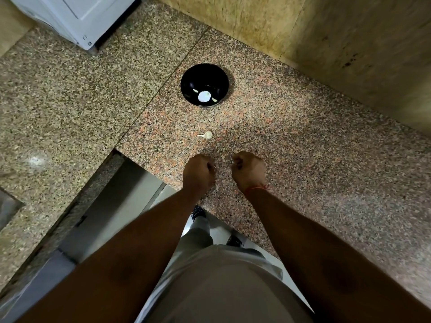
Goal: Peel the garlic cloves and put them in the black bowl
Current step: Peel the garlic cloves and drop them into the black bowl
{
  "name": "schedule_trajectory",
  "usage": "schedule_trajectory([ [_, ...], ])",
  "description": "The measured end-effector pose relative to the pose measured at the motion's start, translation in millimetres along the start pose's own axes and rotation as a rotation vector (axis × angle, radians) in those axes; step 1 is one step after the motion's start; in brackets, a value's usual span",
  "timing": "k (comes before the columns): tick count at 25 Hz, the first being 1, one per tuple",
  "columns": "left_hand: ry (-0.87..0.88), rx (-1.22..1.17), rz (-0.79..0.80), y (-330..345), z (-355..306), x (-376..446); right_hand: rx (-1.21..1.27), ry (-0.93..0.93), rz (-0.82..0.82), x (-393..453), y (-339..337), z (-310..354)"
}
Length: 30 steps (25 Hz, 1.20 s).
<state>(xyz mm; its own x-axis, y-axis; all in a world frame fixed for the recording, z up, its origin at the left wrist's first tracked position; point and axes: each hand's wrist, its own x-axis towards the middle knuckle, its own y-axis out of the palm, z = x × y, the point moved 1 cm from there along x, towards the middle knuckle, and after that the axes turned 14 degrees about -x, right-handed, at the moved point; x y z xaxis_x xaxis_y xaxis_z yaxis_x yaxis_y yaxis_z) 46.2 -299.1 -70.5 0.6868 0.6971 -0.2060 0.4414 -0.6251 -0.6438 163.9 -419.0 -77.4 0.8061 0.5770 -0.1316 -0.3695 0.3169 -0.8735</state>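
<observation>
The black bowl (194, 74) stands on the granite counter (303, 159), ahead of me near the wall. Two pale peeled cloves (195, 90) lie in its bottom beside a bright white glare spot. One garlic clove (207, 135) with its skin and a thin tail lies on the counter between the bowl and my hands. My left hand (199, 171) and my right hand (249, 170) hover side by side just above the counter, a little apart. Both have their fingers curled under. I see nothing in either one, though the palms are hidden.
A white appliance (70, 17) stands at the back left. A tiled wall (338, 43) runs along the back right. The counter's edge cuts in at the lower left (121, 157), over a grey recess. My legs and shoes (198, 212) show below.
</observation>
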Motion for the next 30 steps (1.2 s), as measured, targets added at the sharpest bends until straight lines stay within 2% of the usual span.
schedule_trajectory([
  [3,-0.066,0.060,0.024,-2.6,4.3,-1.8,-0.115,-0.203,0.079,11.5,2.5,13.8],
  [5,-0.085,0.050,0.005,-5.9,5.5,-4.1,-0.221,-0.245,0.158,19.9,4.8,24.8],
  [11,-0.108,0.017,-0.085,-18.1,5.7,-5.7,-0.307,-0.246,0.242,29.4,11.4,40.5],
  [17,-0.125,0.021,-0.066,-18.2,7.9,-4.6,-0.247,-0.050,0.161,22.2,25.3,53.5],
  [24,-0.153,0.037,-0.024,-18.5,9.4,-3.9,-0.250,-0.131,0.171,17.5,27.7,55.0],
  [27,-0.147,0.047,0.010,-17.5,13.2,-6.7,-0.063,0.005,0.154,12.4,31.6,32.4],
  [30,-0.110,-0.028,-0.026,-19.8,18.2,-14.5,0.278,0.242,0.147,-4.9,30.3,18.2],
])
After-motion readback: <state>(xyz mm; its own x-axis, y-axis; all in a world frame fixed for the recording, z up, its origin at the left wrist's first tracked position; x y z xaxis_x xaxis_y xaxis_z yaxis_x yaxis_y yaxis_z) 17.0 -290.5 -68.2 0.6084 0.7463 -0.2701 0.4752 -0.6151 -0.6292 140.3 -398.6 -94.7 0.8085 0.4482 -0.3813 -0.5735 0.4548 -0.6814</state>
